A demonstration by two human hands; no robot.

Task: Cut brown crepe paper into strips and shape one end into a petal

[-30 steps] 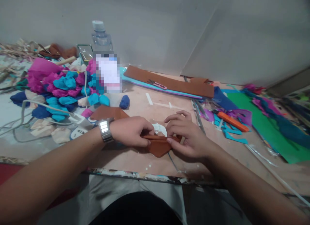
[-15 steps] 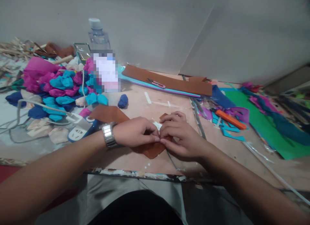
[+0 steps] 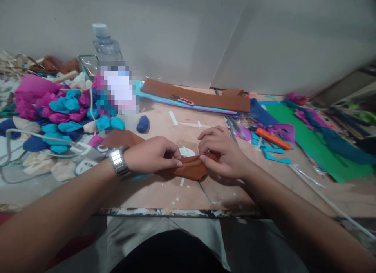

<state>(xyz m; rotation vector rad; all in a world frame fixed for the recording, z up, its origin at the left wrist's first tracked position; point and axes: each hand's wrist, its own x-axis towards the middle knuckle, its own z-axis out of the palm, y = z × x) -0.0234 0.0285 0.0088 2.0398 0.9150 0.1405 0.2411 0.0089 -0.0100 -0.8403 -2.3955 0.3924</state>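
A folded piece of brown paper (image 3: 190, 170) is stretched between my two hands, just above the tabletop. My left hand (image 3: 154, 155), with a metal watch (image 3: 119, 160) on its wrist, pinches the paper's left part between thumb and fingers. At the other end, my right hand (image 3: 221, 151) grips the upper edge, its thumb in front and fingers curled behind. The paper's top edge looks folded over. Behind it lies a small white piece (image 3: 187, 152). More brown paper (image 3: 122, 138) shows past my left wrist, partly covered.
Magenta, blue and navy paper bundles (image 3: 69, 104) are heaped at left, near a power strip (image 3: 88, 166) with cables. A bottle (image 3: 107, 46) stands behind. Small snips (image 3: 185, 101) rest on a brown strip (image 3: 205, 97). An orange cutter (image 3: 273, 138) and a green sheet (image 3: 311, 141) are at right.
My hands, close together before, have moved apart, and the brown paper's folded edge now shows between them. The whole view has shifted slightly.
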